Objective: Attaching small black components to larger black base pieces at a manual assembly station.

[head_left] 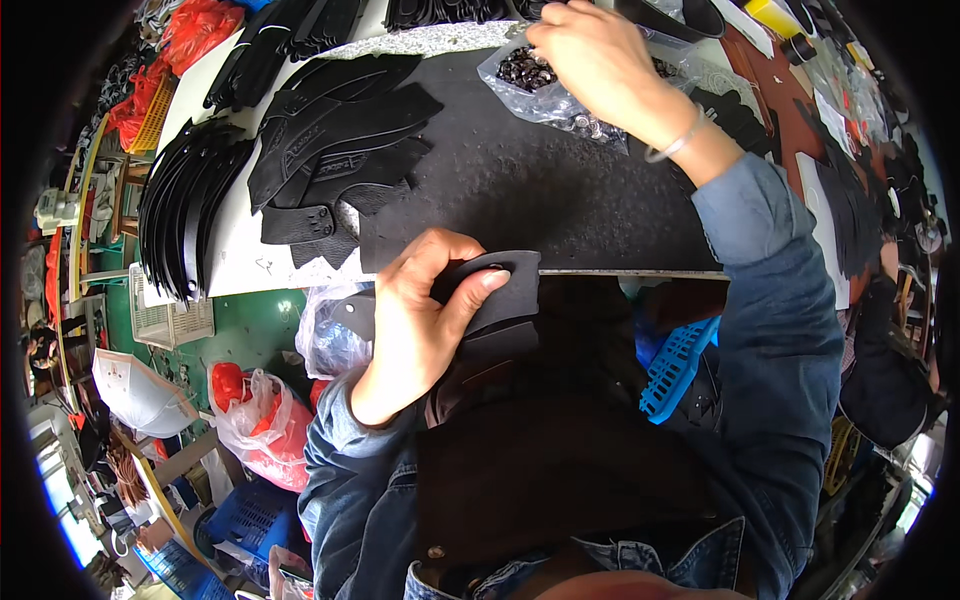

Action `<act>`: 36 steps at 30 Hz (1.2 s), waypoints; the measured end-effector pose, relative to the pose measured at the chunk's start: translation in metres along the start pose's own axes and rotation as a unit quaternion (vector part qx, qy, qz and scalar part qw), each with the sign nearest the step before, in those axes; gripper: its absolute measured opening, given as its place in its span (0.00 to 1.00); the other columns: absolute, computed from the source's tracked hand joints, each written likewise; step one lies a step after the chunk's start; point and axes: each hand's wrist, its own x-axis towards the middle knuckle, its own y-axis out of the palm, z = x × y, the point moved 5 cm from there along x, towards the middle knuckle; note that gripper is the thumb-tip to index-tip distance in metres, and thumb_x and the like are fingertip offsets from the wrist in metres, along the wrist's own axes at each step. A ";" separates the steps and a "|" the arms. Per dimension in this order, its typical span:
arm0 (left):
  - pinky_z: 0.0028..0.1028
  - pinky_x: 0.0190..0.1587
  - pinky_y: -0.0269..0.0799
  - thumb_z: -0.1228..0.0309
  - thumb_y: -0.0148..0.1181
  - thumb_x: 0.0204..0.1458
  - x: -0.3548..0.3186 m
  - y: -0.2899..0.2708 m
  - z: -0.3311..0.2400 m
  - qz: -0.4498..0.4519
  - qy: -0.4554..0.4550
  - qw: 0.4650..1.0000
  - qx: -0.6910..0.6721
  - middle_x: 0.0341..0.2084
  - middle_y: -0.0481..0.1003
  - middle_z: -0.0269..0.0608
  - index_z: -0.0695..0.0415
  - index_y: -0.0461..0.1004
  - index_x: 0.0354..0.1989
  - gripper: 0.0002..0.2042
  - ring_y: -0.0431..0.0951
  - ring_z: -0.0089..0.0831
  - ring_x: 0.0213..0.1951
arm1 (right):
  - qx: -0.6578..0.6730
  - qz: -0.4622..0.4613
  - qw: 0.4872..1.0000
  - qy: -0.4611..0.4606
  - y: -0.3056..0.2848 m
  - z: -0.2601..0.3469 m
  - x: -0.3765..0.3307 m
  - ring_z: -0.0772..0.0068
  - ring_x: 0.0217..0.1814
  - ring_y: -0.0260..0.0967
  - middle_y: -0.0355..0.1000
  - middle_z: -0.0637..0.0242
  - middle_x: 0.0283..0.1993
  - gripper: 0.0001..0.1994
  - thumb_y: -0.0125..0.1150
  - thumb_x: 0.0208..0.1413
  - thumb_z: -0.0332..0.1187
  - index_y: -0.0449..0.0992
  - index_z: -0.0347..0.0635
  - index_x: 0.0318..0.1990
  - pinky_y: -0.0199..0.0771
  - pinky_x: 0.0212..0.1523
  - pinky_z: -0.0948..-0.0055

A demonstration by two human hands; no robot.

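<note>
The left hand (418, 310) is clamping its grip on a black strip (518, 295) at the table's (238, 268) 6 o'clock edge; apparently light and flexible, it is inviting a flat pinch. The right hand's (598, 65) grip, toward 1 o'clock, is showing too little to tell.

Script-like lettering (305, 142) on curved black pieces (370, 118) piled at left, too small to read. Tiny dark scribble (264, 265) on the white tabletop (238, 270), likewise illegible.
</note>
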 end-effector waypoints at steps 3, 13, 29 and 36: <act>0.26 0.30 0.65 0.75 0.67 0.39 0.001 -0.005 -0.010 -0.029 0.062 0.997 0.034 0.22 0.72 0.38 0.60 0.70 0.27 0.10 0.72 0.29 0.23 | 0.127 0.023 0.991 0.025 -0.031 0.034 -0.002 0.62 0.32 0.70 0.70 0.59 0.29 0.05 0.56 0.50 0.29 0.73 0.35 0.28 0.69 0.34 0.69; 0.25 0.27 0.58 0.68 0.69 0.35 -0.011 0.001 -0.046 -0.068 0.329 0.931 0.143 0.23 0.71 0.33 0.55 0.70 0.27 0.13 0.69 0.26 0.20 | 0.625 0.168 0.744 0.167 -0.063 0.100 -0.044 0.70 0.18 0.58 0.64 0.57 0.18 0.09 0.55 0.53 0.30 0.72 0.31 0.29 0.60 0.22 0.72; 0.27 0.30 0.61 0.78 0.66 0.34 -0.010 -0.004 -0.040 -0.011 0.157 0.988 0.006 0.22 0.72 0.36 0.58 0.71 0.26 0.10 0.73 0.32 0.24 | 0.429 0.043 0.900 0.064 -0.095 0.122 -0.044 0.60 0.26 0.65 0.63 0.60 0.30 0.15 0.66 0.39 0.34 0.69 0.35 0.32 0.65 0.24 0.67; 0.27 0.30 0.60 0.75 0.67 0.34 -0.007 -0.018 -0.040 -0.017 0.147 0.989 -0.017 0.23 0.72 0.36 0.57 0.71 0.27 0.11 0.72 0.33 0.25 | 0.412 0.035 0.909 0.043 -0.097 0.127 -0.026 0.64 0.24 0.62 0.60 0.62 0.25 0.13 0.63 0.44 0.36 0.69 0.34 0.27 0.64 0.22 0.69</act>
